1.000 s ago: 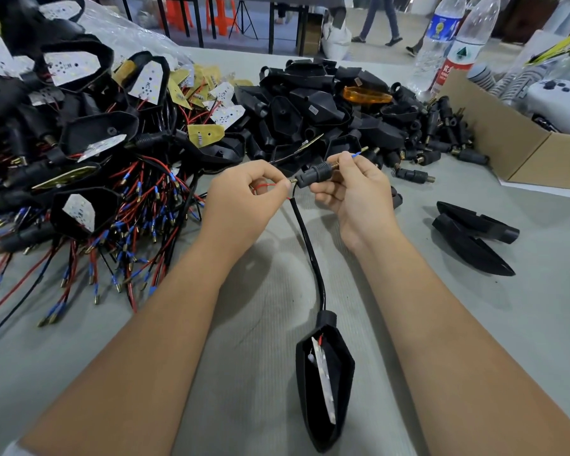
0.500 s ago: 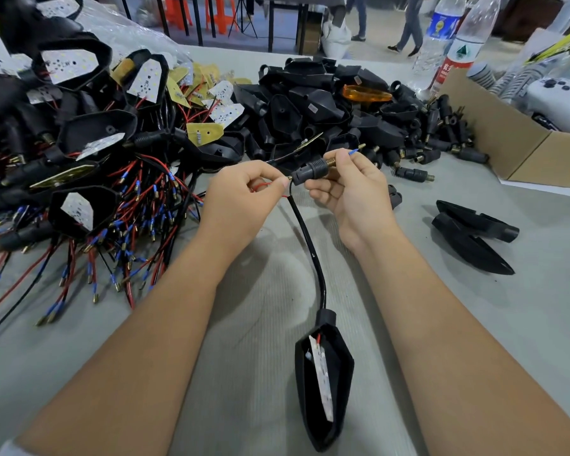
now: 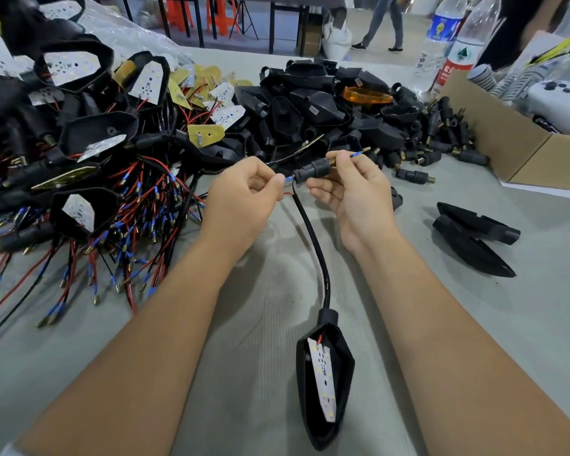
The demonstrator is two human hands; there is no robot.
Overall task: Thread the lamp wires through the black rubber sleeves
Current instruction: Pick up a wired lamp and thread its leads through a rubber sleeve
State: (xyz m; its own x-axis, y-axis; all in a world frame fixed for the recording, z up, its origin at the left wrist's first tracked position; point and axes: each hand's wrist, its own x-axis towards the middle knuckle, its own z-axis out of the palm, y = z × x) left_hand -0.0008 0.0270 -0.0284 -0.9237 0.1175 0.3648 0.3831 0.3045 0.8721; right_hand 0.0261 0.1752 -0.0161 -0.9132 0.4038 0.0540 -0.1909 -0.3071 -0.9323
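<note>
The left hand [image 3: 244, 195] pinches a blue-tipped wire end [image 3: 288, 178] between thumb and forefinger, right at the near mouth of the black rubber sleeve [image 3: 311, 171]. The right hand [image 3: 352, 192] holds that sleeve across its fingers and pinches a second blue-tipped wire [image 3: 356, 155] that already pokes out past the brass thread at the far end. A thin red wire [image 3: 288, 194] loops just under the left fingertips. From the sleeve's mouth a black cable [image 3: 313, 245] curves down to the lamp housing [image 3: 324, 376], which lies open-side up on the tabletop [image 3: 244, 324] with its white LED board showing.

To do this step well, I judge the sleeve should be held steady and in line with the wire, the tip fed straight into the bore rather than at an angle, so the soft strand does not buckle. Gentle tension on the wire already through should keep it from slipping back.

The grey tabletop carries a tangle of wired lamps [image 3: 79, 179] at the left, a heap of empty black housings [image 3: 310, 106] behind the hands, loose sleeves [image 3: 441, 139] beside it, two lamp shells [image 3: 474, 238] at the right, and a cardboard box [image 3: 514, 149]. Two water bottles [image 3: 448, 44] stand at the far edge; beyond them a person walks across a workshop floor.
</note>
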